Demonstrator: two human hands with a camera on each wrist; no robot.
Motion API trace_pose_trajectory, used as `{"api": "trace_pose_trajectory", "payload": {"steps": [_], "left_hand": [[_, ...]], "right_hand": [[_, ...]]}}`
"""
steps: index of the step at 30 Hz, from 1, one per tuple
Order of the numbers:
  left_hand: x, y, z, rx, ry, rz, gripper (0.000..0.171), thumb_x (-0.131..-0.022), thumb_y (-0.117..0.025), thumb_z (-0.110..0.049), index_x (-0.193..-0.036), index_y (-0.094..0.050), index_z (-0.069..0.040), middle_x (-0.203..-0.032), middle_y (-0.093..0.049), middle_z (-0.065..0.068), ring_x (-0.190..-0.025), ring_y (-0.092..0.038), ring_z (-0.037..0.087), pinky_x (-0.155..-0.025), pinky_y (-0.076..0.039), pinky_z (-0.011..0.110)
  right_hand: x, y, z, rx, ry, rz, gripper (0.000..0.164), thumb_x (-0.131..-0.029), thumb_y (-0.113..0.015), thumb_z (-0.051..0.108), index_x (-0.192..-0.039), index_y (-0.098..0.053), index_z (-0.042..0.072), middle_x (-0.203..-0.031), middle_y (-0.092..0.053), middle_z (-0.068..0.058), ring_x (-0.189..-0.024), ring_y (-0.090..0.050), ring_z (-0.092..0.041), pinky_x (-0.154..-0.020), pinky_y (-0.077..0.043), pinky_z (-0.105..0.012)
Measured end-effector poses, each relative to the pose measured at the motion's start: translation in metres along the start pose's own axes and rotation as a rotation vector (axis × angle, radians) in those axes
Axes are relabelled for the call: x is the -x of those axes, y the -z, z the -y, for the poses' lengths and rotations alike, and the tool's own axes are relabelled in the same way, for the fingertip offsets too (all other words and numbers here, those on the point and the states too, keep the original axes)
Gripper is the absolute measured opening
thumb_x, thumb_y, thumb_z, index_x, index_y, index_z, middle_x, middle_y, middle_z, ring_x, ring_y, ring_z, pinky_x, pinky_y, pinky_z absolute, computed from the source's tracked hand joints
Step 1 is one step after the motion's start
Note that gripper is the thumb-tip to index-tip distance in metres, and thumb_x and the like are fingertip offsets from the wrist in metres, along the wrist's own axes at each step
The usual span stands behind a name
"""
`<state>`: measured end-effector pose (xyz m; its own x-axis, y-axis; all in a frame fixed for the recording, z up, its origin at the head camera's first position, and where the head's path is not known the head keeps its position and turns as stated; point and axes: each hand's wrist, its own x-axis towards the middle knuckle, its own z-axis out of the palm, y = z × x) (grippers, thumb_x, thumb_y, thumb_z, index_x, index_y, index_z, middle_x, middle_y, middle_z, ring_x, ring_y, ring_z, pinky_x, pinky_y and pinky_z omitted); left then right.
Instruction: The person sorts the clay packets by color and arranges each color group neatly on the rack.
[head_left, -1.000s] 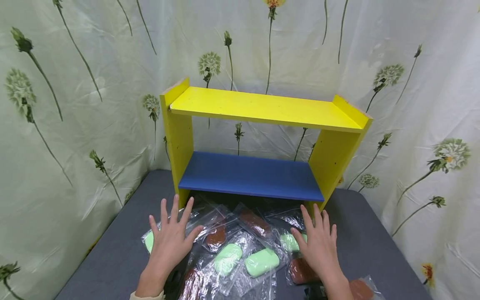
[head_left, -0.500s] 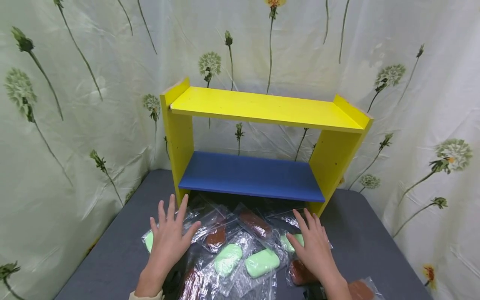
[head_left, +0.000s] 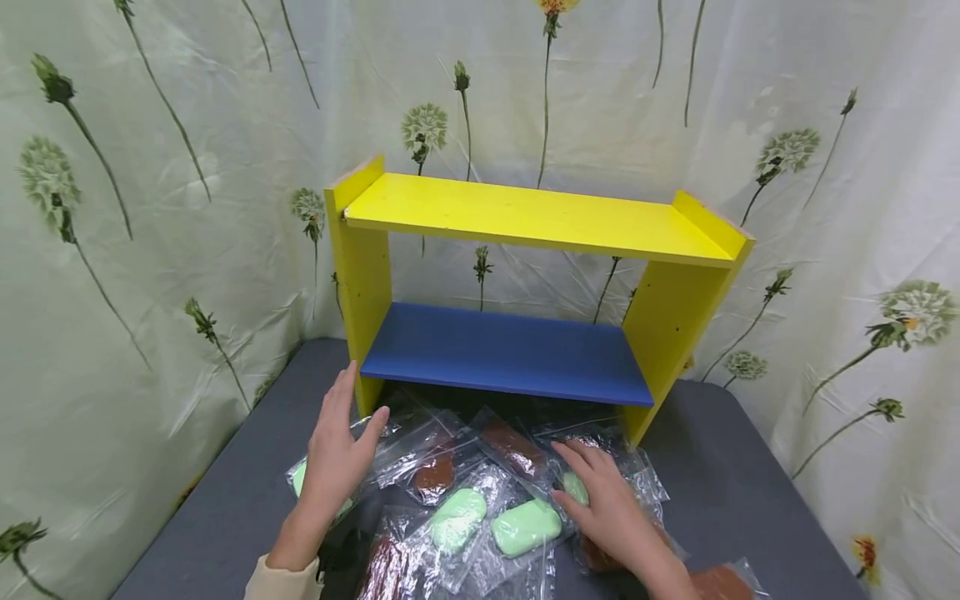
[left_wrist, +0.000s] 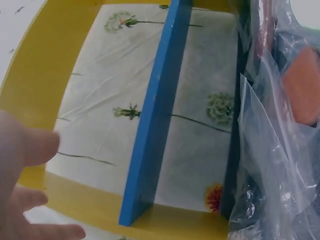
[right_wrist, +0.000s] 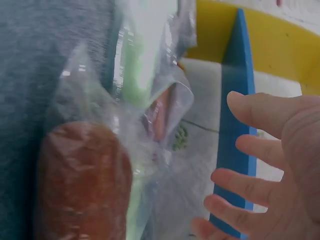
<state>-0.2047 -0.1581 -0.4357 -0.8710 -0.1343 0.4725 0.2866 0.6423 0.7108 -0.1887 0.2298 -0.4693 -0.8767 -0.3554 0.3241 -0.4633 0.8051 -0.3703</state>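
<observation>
Clear plastic bags lie spread on the dark table, holding rounded soap-like bars, some light green (head_left: 527,527), others brown (head_left: 513,446). My left hand (head_left: 330,462) hovers over the bags at left, fingers extended, thumb apart, holding nothing; a green bar (head_left: 299,478) shows partly beside it. Over the right-hand bags, my right hand (head_left: 611,508) has its fingers spread and slightly bent, near a green bar (head_left: 575,487) that it partly covers. The right wrist view shows nothing in its grasp and a bagged brown bar (right_wrist: 85,185) close by. Whether its fingertips touch plastic, I cannot tell.
Behind the bags stands a yellow shelf unit (head_left: 525,218) with a blue lower board (head_left: 502,350). Some bags reach under that board. Flower-patterned fabric (head_left: 187,167) hangs around the dark table (head_left: 247,492). Another bagged brown bar (head_left: 722,583) lies at the front right.
My right hand has come left and lower over the bags, uncovering plastic on its right. My left hand has turned more edge-on, its fingers drawn closer together.
</observation>
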Motion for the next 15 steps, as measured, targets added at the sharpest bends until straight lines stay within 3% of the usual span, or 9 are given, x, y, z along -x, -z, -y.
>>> {"api": "trace_pose_trajectory", "payload": {"steps": [4,10,15], "left_hand": [[-0.015,0.0,0.006,0.073,0.024,-0.041,0.077,-0.101,-0.062,-0.036,-0.163,-0.018,-0.025,-0.163,-0.027,0.011,-0.146,-0.028,0.039,-0.106,-0.029,0.07],[-0.03,-0.005,0.016,0.128,0.078,-0.051,0.076,-0.101,-0.06,-0.039,-0.162,-0.015,-0.032,-0.164,-0.024,0.007,-0.147,-0.026,0.037,-0.108,-0.027,0.067],[-0.042,-0.01,0.022,0.169,0.12,-0.051,0.074,-0.102,-0.057,-0.041,-0.162,-0.013,-0.036,-0.162,-0.028,0.01,-0.146,-0.028,0.038,-0.106,-0.028,0.069]], "right_hand": [[-0.001,-0.004,0.004,-0.017,0.074,0.045,0.064,-0.085,-0.083,0.023,-0.144,-0.057,0.019,-0.142,-0.054,-0.007,-0.128,-0.049,-0.029,-0.094,-0.049,-0.052],[-0.001,-0.01,0.008,-0.036,0.161,0.117,0.059,-0.084,-0.084,0.023,-0.138,-0.062,0.022,-0.13,-0.058,0.004,-0.116,-0.055,-0.016,-0.085,-0.054,-0.038],[-0.001,-0.014,0.009,-0.124,0.179,0.186,0.046,-0.085,-0.082,0.016,-0.128,-0.069,0.02,-0.115,-0.06,0.007,-0.098,-0.061,-0.011,-0.075,-0.053,-0.029]]}}
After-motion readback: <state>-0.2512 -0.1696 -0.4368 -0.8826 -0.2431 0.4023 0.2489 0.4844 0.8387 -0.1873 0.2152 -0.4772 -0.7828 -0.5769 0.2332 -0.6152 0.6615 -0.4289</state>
